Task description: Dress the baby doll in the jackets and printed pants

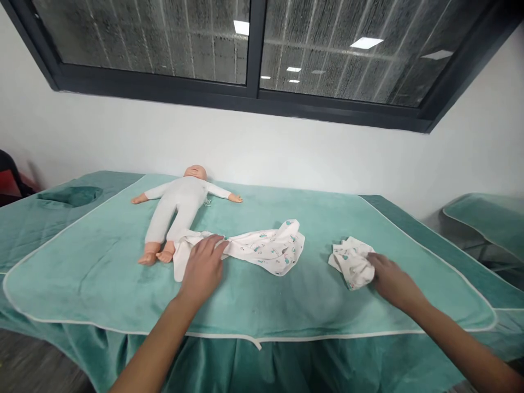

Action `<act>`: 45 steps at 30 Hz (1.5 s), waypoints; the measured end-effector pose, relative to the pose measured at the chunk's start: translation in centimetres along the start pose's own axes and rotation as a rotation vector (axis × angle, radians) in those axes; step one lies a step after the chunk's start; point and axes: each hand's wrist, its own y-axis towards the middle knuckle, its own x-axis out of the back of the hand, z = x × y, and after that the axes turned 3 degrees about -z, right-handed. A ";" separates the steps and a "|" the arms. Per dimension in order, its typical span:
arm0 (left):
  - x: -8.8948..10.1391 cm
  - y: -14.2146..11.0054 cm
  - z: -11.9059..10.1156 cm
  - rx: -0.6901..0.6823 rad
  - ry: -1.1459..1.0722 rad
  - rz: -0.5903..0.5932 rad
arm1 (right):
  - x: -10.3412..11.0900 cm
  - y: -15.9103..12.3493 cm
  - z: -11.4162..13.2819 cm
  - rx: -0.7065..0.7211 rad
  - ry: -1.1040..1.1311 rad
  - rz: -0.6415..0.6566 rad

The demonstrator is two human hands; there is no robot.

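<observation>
A white baby garment with a small green print [266, 248] lies stretched out near the middle of the bed. My left hand [203, 267] is closed on its narrow, bunched part, with the plain white end spread to the left by the doll's feet. Farther right, my right hand [388, 278] pinches the edge of a crumpled piece of baby clothing [352, 263] in the same print; its exact kind is hidden by the folds. The baby doll [180, 199] lies on its back at the left, arms spread, its body white and its hands and feet bare.
A light green velvet cover with white piping [278, 311] lies over the bed. Behind it rises a white wall [254, 142] with a dark-framed window [256, 98]. Another green-covered surface [491, 218] stands at the right, and a dark and red object [10, 180] at the far left.
</observation>
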 end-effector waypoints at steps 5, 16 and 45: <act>-2.4 0.9 0.1 0.009 0.117 0.094 | 0.0 -1.7 5.4 0.076 -0.076 -0.108; 2.0 2.4 -5.4 0.137 -0.102 -0.098 | 2.4 -2.6 23.7 0.440 0.616 -0.193; 2.5 15.8 0.8 0.358 0.294 0.236 | 6.4 17.7 16.8 0.112 0.147 0.326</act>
